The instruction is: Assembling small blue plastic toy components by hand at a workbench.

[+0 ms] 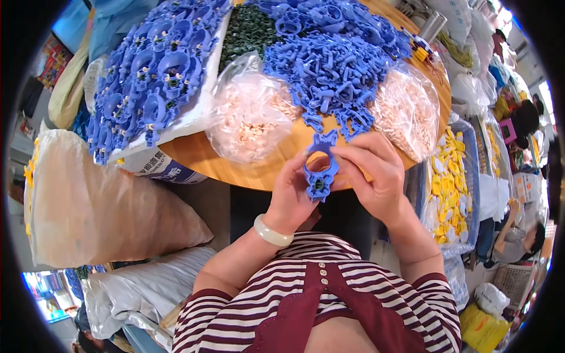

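Observation:
Between my two hands, just over the near edge of the table, is a blue plastic toy part [321,167] with a round ring in its middle and a dark green piece set in its lower end. My left hand [292,188] grips its left side, fingers closed around it. With thumb and fingers pinched, my right hand [374,173] holds it from the right. Beyond my hands lies a heap of small blue plastic parts [329,70]. Clear bags of pale pink pieces stand on either side of it, one at the left [250,112] and one at the right [406,112].
A white board [203,109] with rows of blue ringed parts lies at the left, beside a pile of dark green pieces [250,32]. A metal cylinder [432,26] stands far right. Large sacks [112,200] crowd the left; a crate of yellow parts [450,182] sits right. Another person [518,238] is farther right.

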`<state>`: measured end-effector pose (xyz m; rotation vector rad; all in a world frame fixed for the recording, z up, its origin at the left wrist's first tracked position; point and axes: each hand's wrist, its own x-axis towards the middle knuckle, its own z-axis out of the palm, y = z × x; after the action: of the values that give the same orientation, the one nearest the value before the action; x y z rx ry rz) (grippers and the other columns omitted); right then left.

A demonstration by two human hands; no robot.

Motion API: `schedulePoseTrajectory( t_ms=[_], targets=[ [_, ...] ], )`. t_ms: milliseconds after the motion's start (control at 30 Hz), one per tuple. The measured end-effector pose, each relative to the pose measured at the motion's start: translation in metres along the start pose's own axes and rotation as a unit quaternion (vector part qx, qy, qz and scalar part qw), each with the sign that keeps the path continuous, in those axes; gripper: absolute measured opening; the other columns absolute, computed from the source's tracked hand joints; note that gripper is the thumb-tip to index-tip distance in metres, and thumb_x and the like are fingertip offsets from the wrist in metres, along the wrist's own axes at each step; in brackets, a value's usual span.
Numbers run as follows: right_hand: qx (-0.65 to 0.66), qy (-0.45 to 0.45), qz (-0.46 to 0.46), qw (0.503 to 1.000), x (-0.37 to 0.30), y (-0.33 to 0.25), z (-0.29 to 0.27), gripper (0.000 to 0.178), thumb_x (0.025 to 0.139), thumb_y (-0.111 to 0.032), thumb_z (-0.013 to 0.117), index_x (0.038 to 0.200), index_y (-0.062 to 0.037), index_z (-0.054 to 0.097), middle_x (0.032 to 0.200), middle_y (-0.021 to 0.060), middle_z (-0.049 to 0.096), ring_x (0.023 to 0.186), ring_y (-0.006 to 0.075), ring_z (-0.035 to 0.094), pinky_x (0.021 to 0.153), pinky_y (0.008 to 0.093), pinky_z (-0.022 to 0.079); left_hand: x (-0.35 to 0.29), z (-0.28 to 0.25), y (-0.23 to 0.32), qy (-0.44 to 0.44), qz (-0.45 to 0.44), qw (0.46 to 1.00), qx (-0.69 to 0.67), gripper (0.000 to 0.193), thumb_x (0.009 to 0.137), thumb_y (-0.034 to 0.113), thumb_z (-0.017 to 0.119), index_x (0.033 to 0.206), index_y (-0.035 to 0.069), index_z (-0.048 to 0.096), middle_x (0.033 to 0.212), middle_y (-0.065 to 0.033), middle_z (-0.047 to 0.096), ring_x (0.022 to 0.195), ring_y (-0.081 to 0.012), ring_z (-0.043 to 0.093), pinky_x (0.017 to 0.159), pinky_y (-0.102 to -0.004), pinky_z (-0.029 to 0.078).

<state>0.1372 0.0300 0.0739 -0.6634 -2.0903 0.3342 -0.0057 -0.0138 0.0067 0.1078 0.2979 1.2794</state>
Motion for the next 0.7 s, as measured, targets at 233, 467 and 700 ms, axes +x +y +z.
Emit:
schedulePoseTrajectory(
  t_ms=[233,467,700],
  targets=[
    [0.156,-0.21,-0.133,0.956,0.077,0.012,0.069,0.028,0.08,-0.004,0.058,0.108,-0.0032,0.06,0.103,0.0102,0.061,0.09,0.0314,0.06,0.075,0.0361,0.049,-0.047,-0.018,0.022,-0.018,-0.028,0.995,0.098,0.048,0.093,0.031,0.042,0.132,0.004,0.033,0.116,-0.0227,0.054,0.102,-0.0354,0.058,0.085,-0.044,0.05],
    [-0.063,-0.239,-0.08,0.966,0.072,0.068,0.097,0.027,0.083,-0.015,0.055,0.109,-0.0085,0.06,0.104,0.0088,0.061,0.088,0.0294,0.061,0.07,0.0375,0.05,-0.053,-0.01,0.071,-0.052,0.071,0.99,0.111,0.058,0.091,0.026,0.045,0.142,0.012,0.021,0.115,-0.0236,0.053,0.101,-0.0383,0.058,0.08,-0.0473,0.052],
    [-0.153,-0.21,0.01,0.966,0.061,0.059,0.098,0.018,0.083,-0.019,0.058,0.098,-0.0133,0.065,0.095,0.004,0.061,0.075,0.0266,0.062,0.061,0.0358,0.05,-0.058,-0.033,0.09,0.082,0.106,0.99,0.045,0.046,0.092,0.032,0.043,0.135,0.016,0.039,0.113,-0.0206,0.056,0.098,-0.0372,0.059,0.082,-0.0513,0.05]
  ],
)
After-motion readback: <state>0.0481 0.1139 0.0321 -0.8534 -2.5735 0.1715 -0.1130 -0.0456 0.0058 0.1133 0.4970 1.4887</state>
